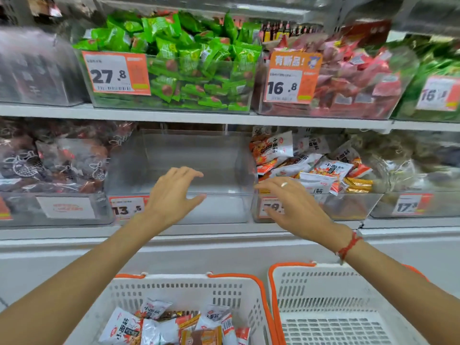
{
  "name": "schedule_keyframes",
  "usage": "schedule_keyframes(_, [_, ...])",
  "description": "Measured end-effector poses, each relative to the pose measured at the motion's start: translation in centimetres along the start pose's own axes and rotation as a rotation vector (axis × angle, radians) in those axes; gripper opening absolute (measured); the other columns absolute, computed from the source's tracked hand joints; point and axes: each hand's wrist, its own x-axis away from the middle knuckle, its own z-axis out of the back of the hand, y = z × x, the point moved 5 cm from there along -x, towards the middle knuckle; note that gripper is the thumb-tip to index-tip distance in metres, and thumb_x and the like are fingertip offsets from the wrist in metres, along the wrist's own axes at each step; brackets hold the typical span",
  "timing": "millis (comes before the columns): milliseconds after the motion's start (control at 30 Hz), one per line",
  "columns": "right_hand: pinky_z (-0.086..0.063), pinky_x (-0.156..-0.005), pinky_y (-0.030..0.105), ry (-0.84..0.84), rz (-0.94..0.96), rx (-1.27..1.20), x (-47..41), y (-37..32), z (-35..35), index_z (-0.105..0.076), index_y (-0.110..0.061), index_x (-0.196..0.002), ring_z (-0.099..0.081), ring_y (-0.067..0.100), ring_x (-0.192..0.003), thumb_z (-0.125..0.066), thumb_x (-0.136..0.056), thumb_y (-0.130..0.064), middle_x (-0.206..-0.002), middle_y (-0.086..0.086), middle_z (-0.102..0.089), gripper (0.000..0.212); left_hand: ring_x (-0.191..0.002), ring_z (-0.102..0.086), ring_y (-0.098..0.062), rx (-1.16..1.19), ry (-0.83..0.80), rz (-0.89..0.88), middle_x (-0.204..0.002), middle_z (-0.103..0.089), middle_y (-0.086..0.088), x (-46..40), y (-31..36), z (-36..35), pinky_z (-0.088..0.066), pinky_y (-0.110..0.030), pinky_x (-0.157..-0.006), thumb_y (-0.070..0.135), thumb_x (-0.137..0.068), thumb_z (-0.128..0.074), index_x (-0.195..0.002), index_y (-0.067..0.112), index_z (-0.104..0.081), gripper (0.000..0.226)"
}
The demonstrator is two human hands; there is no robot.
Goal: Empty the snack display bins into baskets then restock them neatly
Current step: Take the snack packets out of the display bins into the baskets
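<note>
Baskets [189, 290] sit below; both hands, left hand [171, 195] and right hand [296, 205], reach loose-fingered toward upright bin [219, 210].

Both bare forearms reach forward and up, converging toward twelve o'clock. The left hand [174, 192] hangs palm down, fingers spread and loosely extended, pointing toward two o'clock, gripping nothing. The right hand [296, 205] hovers palm down too, fingers splayed toward ten o'clock, a pale ring on one finger, a red cord bracelet around its wrist.

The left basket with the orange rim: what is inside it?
The left basket holds white and orange snack packets and some gold ones. Its bottom is covered by them and cut off by the frame edge.
</note>
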Motion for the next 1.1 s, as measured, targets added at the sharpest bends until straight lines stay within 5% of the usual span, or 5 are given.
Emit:
schedule_keyframes(300, [-0.035, -0.109, 0.04, -0.138, -0.337, 0.046, 2.6, 14.8, 4.1, -0.032, -0.02, -0.148, -0.036, 0.027, -0.137, -0.069, -0.08, -0.054, -0.148, 0.005, -0.039, 0.084, -0.138, -0.036, -0.016, 0.073, -0.069, -0.332, -0.153, -0.035, 0.006, -9.1, 15.6, -5.7, -0.035, -0.032, -0.105, 0.048, -0.092, -0.058, -0.149, 0.025, -0.03, 0.067])
schedule_keyframes(667, [-0.042, -0.103, 0.04, -0.192, -0.197, -0.141, -1.5, 15.5, 0.3, -0.019, -0.035, -0.149, -0.037, 0.023, -0.135, -0.067, -0.081, -0.055, -0.159, -0.002, -0.015, 0.085, -0.121, -0.054, -0.032, -0.014, -0.289, -0.056, -0.137, -0.056, -0.008, -17.9, 15.1, -10.1, -0.047, -0.04, -0.093, 0.07, -0.085, -0.05, -0.147, 0.023, -0.036, 0.078])
schedule_keyframes(800, [-0.043, -0.101, 0.041, -0.421, -0.236, -0.128, -1.7, 15.1, -0.6, -0.019, -0.036, -0.151, -0.048, 0.022, -0.128, -0.06, -0.091, -0.047, -0.152, -0.003, -0.039, 0.074, -0.118, -0.057, -0.027, -0.082, -0.254, -0.162, -0.133, -0.06, -0.002, -16.6, 15.6, -10.4, -0.045, -0.037, -0.088, 0.065, -0.083, -0.059, -0.147, 0.025, -0.037, 0.078])
schedule_keyframes(933, [-0.048, -0.078, 0.034, -0.177, -0.186, 0.008, -0.3, 13.8, -0.1, -0.047, -0.037, -0.134, -0.064, 0.017, -0.092, -0.057, -0.094, -0.041, -0.11, -0.004, -0.069, 0.042, -0.111, -0.061, -0.023, -0.05, -0.129, -0.163, -0.125, -0.066, 0.001, -14.8, 14.8, -9.6, -0.046, -0.034, -0.079, 0.068, -0.077, -0.063, -0.146, 0.03, -0.04, 0.081])
schedule_keyframes(1100, [-0.049, -0.078, 0.036, -0.01, -0.226, -0.012, 0.8, 13.4, 0.4, -0.061, -0.033, -0.121, -0.065, 0.021, -0.096, -0.061, -0.093, -0.038, -0.103, -0.005, -0.072, 0.029, -0.106, -0.065, -0.01, 0.357, -0.077, -0.068, -0.112, -0.072, 0.009, -12.9, 13.4, -6.9, -0.052, -0.034, -0.09, 0.052, -0.078, -0.074, -0.131, 0.034, -0.059, 0.058])
